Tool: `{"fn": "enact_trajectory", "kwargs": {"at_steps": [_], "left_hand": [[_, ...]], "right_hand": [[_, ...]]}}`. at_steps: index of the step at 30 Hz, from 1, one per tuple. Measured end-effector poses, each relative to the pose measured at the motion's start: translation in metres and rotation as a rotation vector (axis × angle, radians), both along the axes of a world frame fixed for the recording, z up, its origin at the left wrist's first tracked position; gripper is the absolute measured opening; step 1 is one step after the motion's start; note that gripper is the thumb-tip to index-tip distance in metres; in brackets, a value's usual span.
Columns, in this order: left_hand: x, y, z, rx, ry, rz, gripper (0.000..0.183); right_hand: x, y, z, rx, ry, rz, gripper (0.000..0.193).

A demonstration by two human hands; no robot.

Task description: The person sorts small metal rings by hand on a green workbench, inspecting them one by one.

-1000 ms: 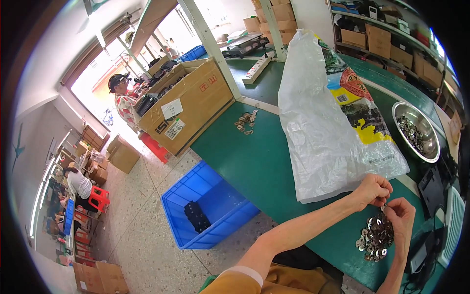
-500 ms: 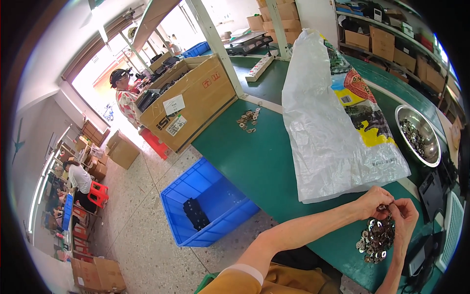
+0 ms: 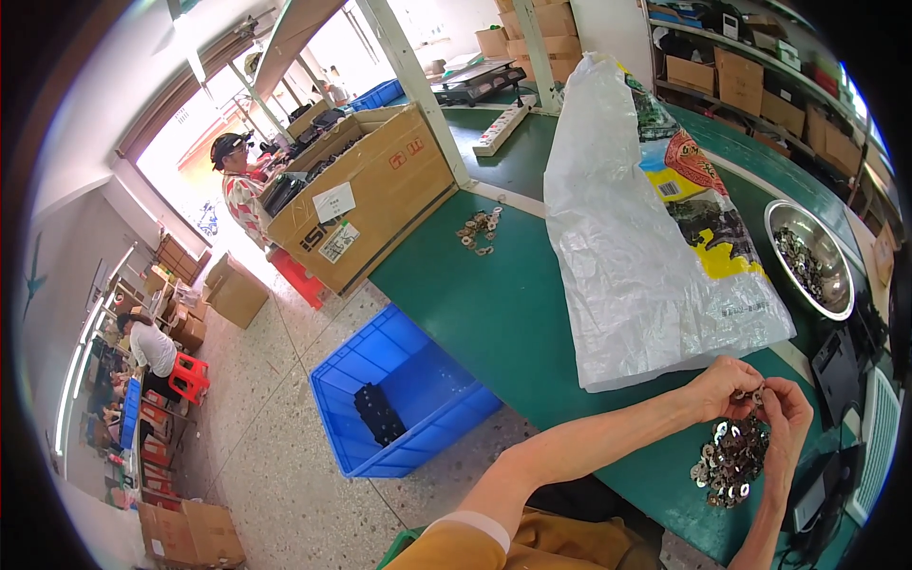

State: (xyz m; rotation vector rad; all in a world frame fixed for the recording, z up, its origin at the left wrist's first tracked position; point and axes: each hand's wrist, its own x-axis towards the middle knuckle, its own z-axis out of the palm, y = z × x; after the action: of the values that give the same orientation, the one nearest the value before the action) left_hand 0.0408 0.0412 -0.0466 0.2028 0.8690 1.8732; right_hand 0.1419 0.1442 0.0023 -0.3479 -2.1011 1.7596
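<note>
Over the near right part of the green table, my left hand point(image 3: 724, 388) and my right hand point(image 3: 785, 418) come together with fingertips pinched. Between them are a few small flat metal rings point(image 3: 750, 394), partly covered by the fingers. Just below, a heap of similar shiny, oval metal rings point(image 3: 730, 464) lies on the table, its right edge beside my right wrist. A large white woven sack point(image 3: 608, 256) with a colourful printed side lies flat beyond my hands. To its right, a steel bowl point(image 3: 838, 293) holds more small metal pieces.
A small scatter of metal rings point(image 3: 482, 228) lies at the table's far left. A blue crate point(image 3: 427, 418) stands left of the table, with a black piece inside. Beyond are a big cardboard box point(image 3: 380, 204) and a person point(image 3: 247, 195). A keyboard point(image 3: 874, 446) sits far right.
My fingers have shifted slightly around the pinched rings, and the right fingertips sit a little differently. The heap and the sack stay where they were; the view tilted a touch.
</note>
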Motion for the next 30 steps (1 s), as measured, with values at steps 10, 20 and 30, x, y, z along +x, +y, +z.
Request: {"fn": "enact_trajectory", "kwargs": {"at_steps": [10, 20, 30], "left_hand": [[0.006, -0.008, 0.019, -0.019, 0.064, -0.004, 0.009], [0.002, -0.005, 0.012, 0.013, 0.015, 0.025, 0.007], [0.006, -0.004, 0.015, 0.039, -0.059, -0.045, 0.014]], "right_hand": [[-0.001, -0.002, -0.002, 0.032, 0.062, -0.049, 0.005], [0.0, 0.004, -0.007, -0.137, 0.065, -0.069, 0.009], [-0.001, 0.0, -0.007, 0.02, 0.063, -0.063, 0.005]]}}
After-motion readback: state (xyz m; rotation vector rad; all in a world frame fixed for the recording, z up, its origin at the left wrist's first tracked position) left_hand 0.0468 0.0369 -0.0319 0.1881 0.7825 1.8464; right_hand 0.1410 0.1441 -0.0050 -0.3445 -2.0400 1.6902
